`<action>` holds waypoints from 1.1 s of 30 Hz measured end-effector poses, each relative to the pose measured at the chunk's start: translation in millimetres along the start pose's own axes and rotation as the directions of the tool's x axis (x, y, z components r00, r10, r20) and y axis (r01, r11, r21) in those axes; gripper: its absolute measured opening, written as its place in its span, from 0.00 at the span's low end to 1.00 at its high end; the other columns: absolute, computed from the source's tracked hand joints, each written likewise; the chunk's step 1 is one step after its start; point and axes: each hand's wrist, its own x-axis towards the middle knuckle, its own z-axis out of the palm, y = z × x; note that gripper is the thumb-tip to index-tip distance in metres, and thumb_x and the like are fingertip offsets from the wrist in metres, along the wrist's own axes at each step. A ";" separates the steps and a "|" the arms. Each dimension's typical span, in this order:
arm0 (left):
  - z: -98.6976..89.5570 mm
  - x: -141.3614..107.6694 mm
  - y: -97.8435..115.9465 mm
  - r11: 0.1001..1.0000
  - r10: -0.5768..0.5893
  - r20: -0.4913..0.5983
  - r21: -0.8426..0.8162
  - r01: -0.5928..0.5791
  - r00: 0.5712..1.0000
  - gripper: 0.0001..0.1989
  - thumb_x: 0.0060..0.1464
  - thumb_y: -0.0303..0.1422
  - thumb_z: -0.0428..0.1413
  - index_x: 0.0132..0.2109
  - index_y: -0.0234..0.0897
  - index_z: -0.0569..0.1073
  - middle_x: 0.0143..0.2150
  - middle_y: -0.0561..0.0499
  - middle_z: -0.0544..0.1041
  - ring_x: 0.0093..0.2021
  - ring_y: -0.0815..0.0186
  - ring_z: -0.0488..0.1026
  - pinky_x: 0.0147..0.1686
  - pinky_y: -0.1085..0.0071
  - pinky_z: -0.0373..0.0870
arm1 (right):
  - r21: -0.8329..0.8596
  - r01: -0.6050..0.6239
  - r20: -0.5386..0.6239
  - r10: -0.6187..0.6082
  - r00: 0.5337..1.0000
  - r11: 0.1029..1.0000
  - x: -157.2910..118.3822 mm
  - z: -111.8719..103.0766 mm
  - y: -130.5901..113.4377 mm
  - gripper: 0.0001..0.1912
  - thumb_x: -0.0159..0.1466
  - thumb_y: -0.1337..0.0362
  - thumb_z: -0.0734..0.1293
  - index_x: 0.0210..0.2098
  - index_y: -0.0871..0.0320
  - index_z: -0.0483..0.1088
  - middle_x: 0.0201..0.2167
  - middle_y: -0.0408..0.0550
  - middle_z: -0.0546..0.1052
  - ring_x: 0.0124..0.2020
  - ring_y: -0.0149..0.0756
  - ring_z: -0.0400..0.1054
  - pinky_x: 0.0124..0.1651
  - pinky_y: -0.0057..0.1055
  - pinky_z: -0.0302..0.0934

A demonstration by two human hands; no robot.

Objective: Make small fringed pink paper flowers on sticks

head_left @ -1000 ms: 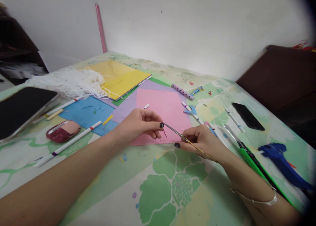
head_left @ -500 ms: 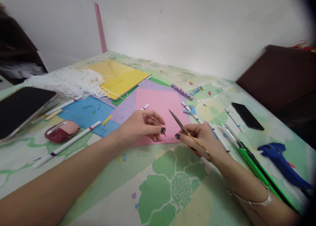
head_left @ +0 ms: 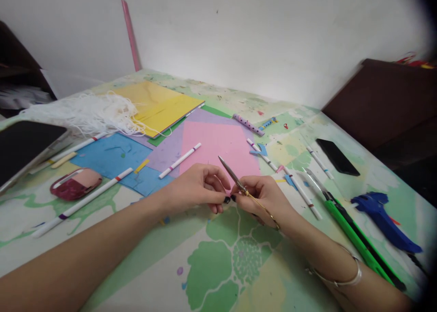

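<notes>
Tablecloth [head_left: 136, 275] below, left hand [head_left: 201, 189] seemingly pinches pink scrap [head_left: 228, 192], right hand [head_left: 264, 198] grips scissors [head_left: 234, 175]: likely between snips; next needs steadiness.

The scissors [head_left: 244, 191] show 2 colours: silver, gold.

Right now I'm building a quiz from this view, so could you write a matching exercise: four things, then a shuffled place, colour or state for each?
Things:
1. scissors
2. knife
3. string
4. glue gun

Descriptions:
A. white, in a tangle
B. blue, on the table
C. in the right hand
D. green, blade out

Pairs: 1-C, 2-D, 3-A, 4-B
</notes>
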 end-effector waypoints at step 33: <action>-14.6 -1.5 12.5 0.877 0.133 -0.493 -0.345 -0.334 0.860 0.08 0.41 0.21 0.61 0.32 0.30 0.73 0.28 0.52 0.74 0.31 0.69 0.75 0.38 0.72 0.73 | -0.290 0.107 -0.011 -0.115 0.993 0.951 -3.9 -11.1 -2.6 0.18 0.56 0.59 0.65 0.18 0.59 0.55 0.16 0.36 0.50 0.20 0.23 0.43 0.20 0.25 0.38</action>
